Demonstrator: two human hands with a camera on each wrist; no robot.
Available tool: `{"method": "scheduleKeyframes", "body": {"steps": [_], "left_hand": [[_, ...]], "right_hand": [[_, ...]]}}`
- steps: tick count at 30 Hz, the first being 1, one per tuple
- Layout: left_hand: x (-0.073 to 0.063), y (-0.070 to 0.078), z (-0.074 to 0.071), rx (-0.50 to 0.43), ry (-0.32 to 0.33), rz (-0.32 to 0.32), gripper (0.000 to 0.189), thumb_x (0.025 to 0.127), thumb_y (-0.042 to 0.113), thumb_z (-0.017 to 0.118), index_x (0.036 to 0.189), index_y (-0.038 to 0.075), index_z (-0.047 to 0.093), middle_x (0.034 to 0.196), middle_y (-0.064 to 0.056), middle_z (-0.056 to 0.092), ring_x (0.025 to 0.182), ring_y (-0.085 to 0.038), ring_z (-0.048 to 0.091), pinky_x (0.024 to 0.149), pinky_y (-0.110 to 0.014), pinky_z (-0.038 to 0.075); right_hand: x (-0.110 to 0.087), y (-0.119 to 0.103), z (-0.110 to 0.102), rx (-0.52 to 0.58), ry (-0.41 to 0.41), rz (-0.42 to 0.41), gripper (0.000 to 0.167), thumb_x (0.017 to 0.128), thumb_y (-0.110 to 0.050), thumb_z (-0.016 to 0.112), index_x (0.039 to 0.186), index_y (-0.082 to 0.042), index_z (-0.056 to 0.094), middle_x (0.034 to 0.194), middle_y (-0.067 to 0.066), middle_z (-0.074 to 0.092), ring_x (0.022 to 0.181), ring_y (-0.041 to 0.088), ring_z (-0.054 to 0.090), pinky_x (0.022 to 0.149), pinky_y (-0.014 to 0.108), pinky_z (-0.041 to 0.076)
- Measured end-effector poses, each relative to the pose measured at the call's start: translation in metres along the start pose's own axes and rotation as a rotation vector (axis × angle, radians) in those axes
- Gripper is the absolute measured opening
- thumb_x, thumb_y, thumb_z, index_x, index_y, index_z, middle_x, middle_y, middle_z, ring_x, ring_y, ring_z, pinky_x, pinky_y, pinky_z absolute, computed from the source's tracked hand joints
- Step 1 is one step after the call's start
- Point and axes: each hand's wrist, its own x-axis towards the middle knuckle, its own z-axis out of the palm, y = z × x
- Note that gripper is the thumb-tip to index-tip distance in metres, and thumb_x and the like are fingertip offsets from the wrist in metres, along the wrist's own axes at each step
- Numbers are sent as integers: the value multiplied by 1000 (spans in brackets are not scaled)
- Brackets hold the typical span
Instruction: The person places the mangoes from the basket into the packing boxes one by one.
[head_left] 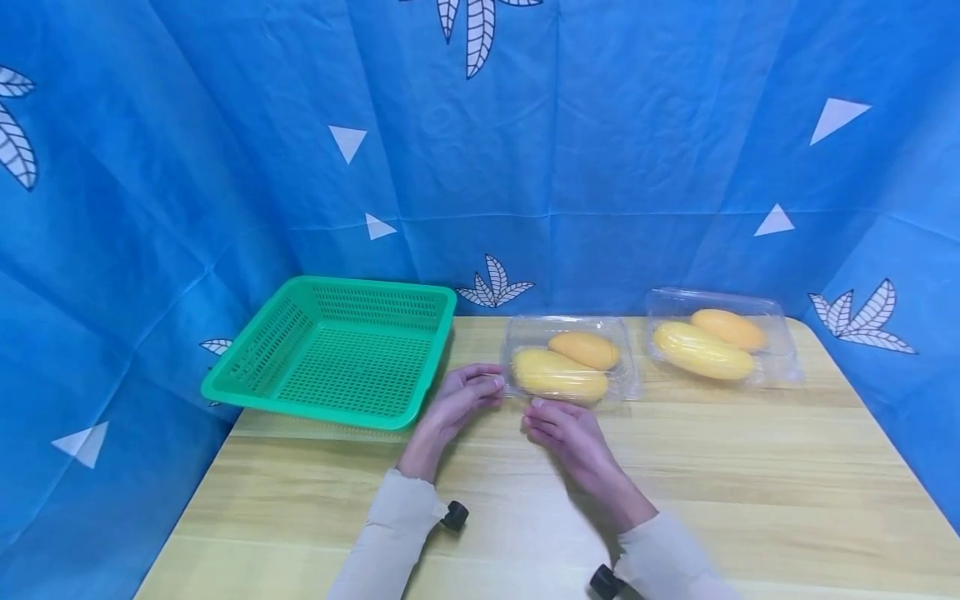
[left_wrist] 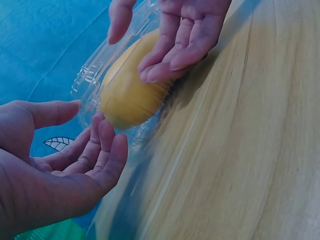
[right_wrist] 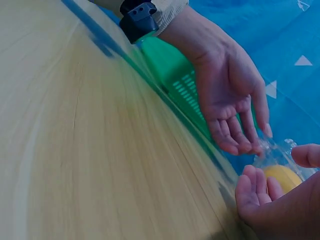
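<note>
A clear plastic clamshell box (head_left: 630,387) lies closed on the table, holding a long yellow fruit (head_left: 558,375) and a smaller orange mango-shaped fruit (head_left: 585,350). At its front left corner is my left hand (head_left: 465,396), fingertips right at the plastic edge. The left wrist view shows this hand (left_wrist: 65,155) with thumb and loosely bent fingers apart. My right hand (head_left: 566,433) is by the front edge of the box, palm turned inward and fingers relaxed. In the right wrist view, my right hand (right_wrist: 285,200) partly hides the box.
To the left stands a green plastic basket (head_left: 420,383) with perforated walls. Another clear box (head_left: 780,367) with a yellow and an orange fruit sits at the back right. A blue patterned curtain (head_left: 600,167) hangs behind the wooden table (head_left: 750,475) and along its sides.
</note>
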Motion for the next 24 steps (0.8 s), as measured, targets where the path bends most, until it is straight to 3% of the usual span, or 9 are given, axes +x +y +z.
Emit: {"method": "scheduleKeyframes", "body": {"steps": [5,13,24], "left_hand": [[-1,1,-1,22,6,-1,37,95,1,68,130,-8,61,108,-16,69,93,-20,68,97,-43,56],[1,0,0,46,16,9,35,95,2,69,126,-13,60,110,-18,67,93,-24,68,95,-43,57],[1,0,1,52,-8,13,35,94,1,69,125,-13,61,103,-15,69,88,-20,68,91,-39,58]], "right_hand": [[2,5,12,26,21,0,45,99,-8,65,132,18,50,117,25,69,107,29,70,105,43,51],[6,10,23,158,120,-6,31,95,-6,70,120,10,63,109,21,72,102,28,71,100,41,54],[11,11,36,232,135,24,37,95,-10,73,124,11,62,111,22,72,103,29,72,99,39,55]]}}
